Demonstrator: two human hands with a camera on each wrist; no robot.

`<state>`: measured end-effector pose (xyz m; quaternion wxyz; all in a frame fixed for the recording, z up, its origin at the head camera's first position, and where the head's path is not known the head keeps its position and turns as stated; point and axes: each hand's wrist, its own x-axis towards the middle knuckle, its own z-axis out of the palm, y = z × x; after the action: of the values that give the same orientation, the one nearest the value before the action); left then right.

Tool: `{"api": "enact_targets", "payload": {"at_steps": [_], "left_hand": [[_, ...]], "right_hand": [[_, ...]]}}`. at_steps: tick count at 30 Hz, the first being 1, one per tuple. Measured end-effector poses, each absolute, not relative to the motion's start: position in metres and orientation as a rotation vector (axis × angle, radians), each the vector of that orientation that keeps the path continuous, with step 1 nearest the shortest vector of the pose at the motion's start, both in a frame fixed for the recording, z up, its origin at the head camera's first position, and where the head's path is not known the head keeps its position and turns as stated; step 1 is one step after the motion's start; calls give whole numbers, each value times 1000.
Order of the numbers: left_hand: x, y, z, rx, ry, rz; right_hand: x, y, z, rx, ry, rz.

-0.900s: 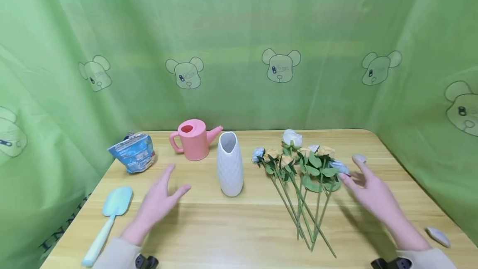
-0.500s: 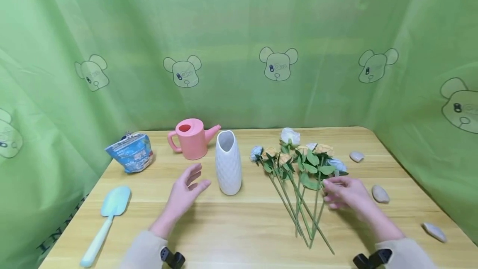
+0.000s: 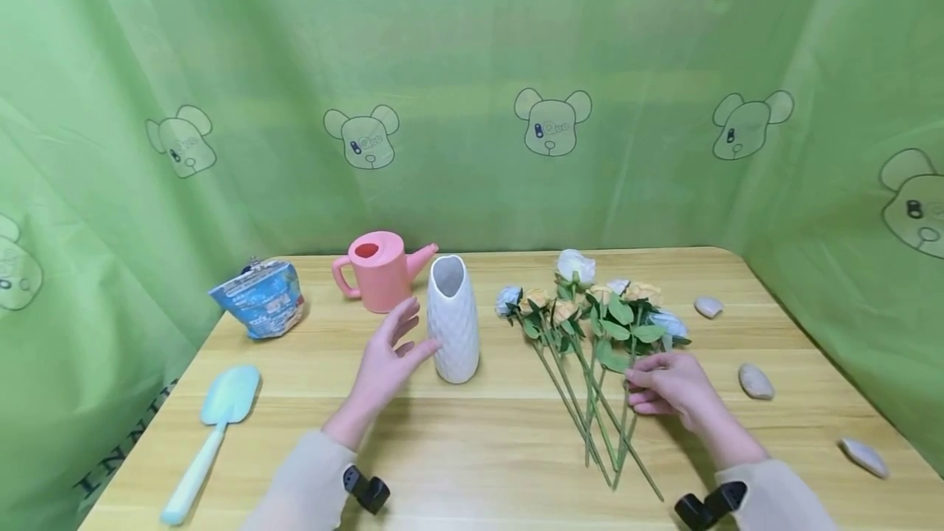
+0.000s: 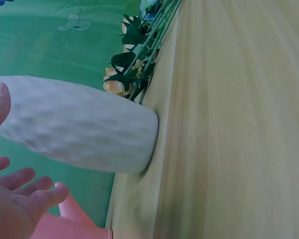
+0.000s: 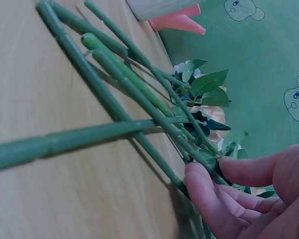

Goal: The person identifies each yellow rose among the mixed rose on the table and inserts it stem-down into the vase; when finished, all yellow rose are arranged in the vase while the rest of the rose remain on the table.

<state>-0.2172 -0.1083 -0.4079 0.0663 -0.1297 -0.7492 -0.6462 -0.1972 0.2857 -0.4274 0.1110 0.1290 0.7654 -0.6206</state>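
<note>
A white textured vase (image 3: 452,318) stands upright mid-table. My left hand (image 3: 413,336) is beside its left flank, fingers spread and straight, thumb at the vase wall. In the left wrist view the vase (image 4: 84,127) lies between the thumb and the fingers of that hand (image 4: 12,194) without being gripped. A bunch of artificial roses (image 3: 590,310) lies on the table to the right, stems toward me. My right hand (image 3: 643,383) rests on the stems, fingers curled. The right wrist view shows its fingertips (image 5: 202,181) and thumb pinching one green stem (image 5: 129,84).
A pink watering can (image 3: 376,269) stands behind the vase. A blue packet (image 3: 258,297) and a pale blue trowel (image 3: 214,424) lie at the left. Three stones (image 3: 708,306), (image 3: 755,381), (image 3: 863,456) dot the right side. Green cloth walls surround the wooden table (image 3: 479,457).
My left hand moved right and forward up to the vase. My right hand drew back from beyond the blooms onto the stems and curled its fingers there.
</note>
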Motion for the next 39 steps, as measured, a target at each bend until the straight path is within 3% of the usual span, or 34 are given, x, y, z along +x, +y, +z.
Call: {"api": "enact_targets", "payload": {"at_steps": [11, 22, 39], "left_hand": [[-214, -92, -386, -486, -2149, -2034], [-231, -89, -410, -511, -2085, -1990], [-214, -88, -387, -534, -2167, -1977]], "right_hand": [[-199, 287, -424, 407, 2241, -1865], [-201, 283, -368, 206, 2394, -1882], [-227, 174, -268, -204, 2440, -2064]]}}
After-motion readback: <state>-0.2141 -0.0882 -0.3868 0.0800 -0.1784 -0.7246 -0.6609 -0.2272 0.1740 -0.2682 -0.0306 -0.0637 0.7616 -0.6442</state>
